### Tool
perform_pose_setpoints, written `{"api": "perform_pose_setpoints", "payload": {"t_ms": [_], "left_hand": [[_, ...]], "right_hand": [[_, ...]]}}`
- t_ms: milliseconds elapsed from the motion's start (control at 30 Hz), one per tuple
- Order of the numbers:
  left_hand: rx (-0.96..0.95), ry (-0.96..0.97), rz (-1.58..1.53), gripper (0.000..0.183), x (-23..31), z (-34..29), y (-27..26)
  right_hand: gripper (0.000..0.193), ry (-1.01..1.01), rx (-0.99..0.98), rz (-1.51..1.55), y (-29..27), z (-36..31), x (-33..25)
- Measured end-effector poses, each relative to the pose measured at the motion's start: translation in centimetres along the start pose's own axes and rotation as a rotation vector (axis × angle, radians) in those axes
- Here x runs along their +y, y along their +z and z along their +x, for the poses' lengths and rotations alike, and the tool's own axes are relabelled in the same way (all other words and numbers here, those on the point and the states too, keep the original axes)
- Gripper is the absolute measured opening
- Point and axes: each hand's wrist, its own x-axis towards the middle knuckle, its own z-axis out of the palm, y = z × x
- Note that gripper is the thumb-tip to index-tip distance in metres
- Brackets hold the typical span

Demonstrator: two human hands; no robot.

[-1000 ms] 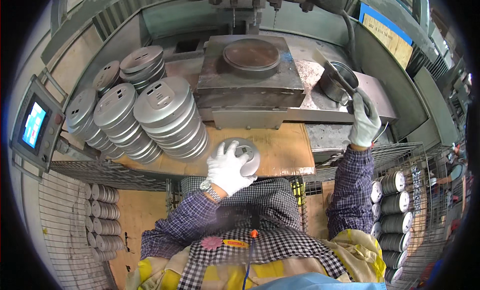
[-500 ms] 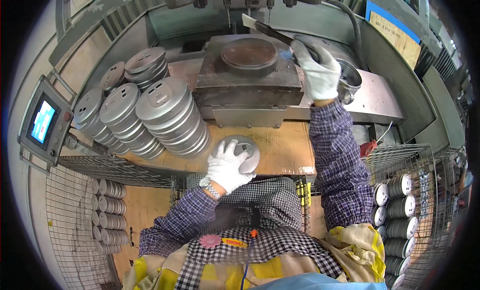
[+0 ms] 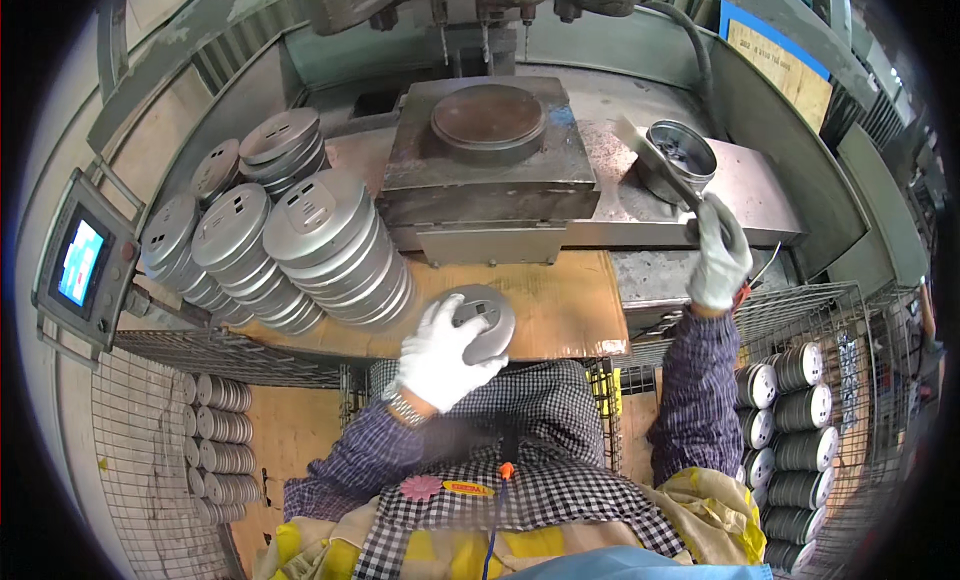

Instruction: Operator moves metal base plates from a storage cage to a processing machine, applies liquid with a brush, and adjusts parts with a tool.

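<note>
My left hand (image 3: 445,355), in a white glove, grips a round grey metal disc (image 3: 497,315) with small rectangular slots. Its fingers lie across the top face, at the front edge of the cardboard-covered surface (image 3: 570,300). My gloved right hand (image 3: 720,255) is closed round the handle of a flat brush (image 3: 668,170) with a pale tip. That tip is beside a round metal pot (image 3: 683,155) whose inside looks dark. Between and beyond my hands stands a heavy metal block with a round, brownish raised plate (image 3: 488,118) on top.
Stacks of grey discs (image 3: 335,245) stand at the left, near a control panel (image 3: 82,260) with a lit screen. Drill bits (image 3: 487,45) hang from the machine head above the block. Wire baskets (image 3: 150,420) holding rows of discs flank me on both sides.
My right hand has moved right and toward me, carrying the brush from beside the round plate to the pot. The left hand stays on the disc.
</note>
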Motion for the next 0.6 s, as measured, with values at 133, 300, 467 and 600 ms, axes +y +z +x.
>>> {"api": "perform_pose_setpoints", "payload": {"t_ms": [133, 300, 467, 600], "left_hand": [[0.473, 0.299, -0.087, 0.053, 1.5, 1.6, -4.2], [0.757, 0.338, 0.126, 0.050, 3.4, 10.3, -8.2], [0.342, 0.022, 0.108, 0.056, 4.5, 16.7, -10.4], [0.373, 0.049, 0.219, 0.058, 4.3, 20.6, -10.5]], "right_hand": [[0.026, 0.099, 0.144, -0.068, -5.1, -1.0, 0.4], [0.025, 0.095, 0.139, 0.058, -7.0, -2.8, 1.2], [0.027, 0.140, 0.167, 0.102, -8.2, -4.0, 0.9], [0.027, 0.137, 0.164, 0.142, -9.3, -4.0, 0.9]]}}
